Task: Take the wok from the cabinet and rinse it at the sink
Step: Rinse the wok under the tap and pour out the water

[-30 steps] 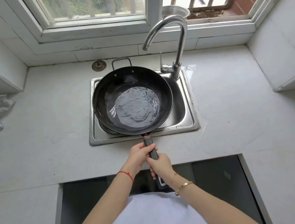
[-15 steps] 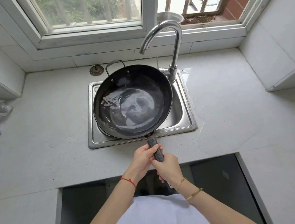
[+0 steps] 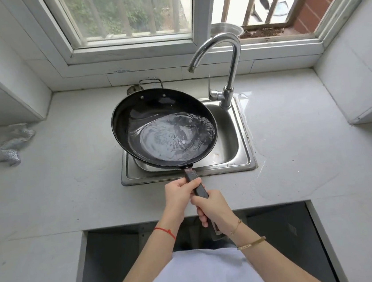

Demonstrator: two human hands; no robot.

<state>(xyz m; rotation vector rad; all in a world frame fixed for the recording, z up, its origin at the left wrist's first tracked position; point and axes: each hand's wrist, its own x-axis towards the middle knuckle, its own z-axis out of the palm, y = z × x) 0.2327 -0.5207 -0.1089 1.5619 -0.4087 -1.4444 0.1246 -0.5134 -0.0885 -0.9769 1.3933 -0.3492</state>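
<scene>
Wearing a pale top at the near edge, standing over a dark open cabinet bay [image 3: 129, 258] beneath the counter [image 3: 70, 188]. Wrapping the right hand [image 3: 213, 209] around the near end of the long dark handle [image 3: 197, 187], fingers curled under it, gold bracelets showing on that wrist. Gripping the same handle farther up with the left hand [image 3: 182, 194], thumb lying over the top, a red string circling that wrist. Holding the wok [image 3: 154, 112] above the left part of the steel sink [image 3: 230, 135], tilted with its right side lower, its far rim with a small loop handle reaching past the sink's back edge. Carrying a rippling pool of water [image 3: 171, 140] gathered toward the wok's lower right side. Standing at the sink's back right corner, a curved chrome faucet [image 3: 230, 66], spout ending to the right of the wok's far rim. Lying well apart on the counter at far left, a crumpled grey cloth [image 3: 5, 147]. Sitting on the window ledge behind the faucet, a metal bowl [image 3: 225, 28].
</scene>
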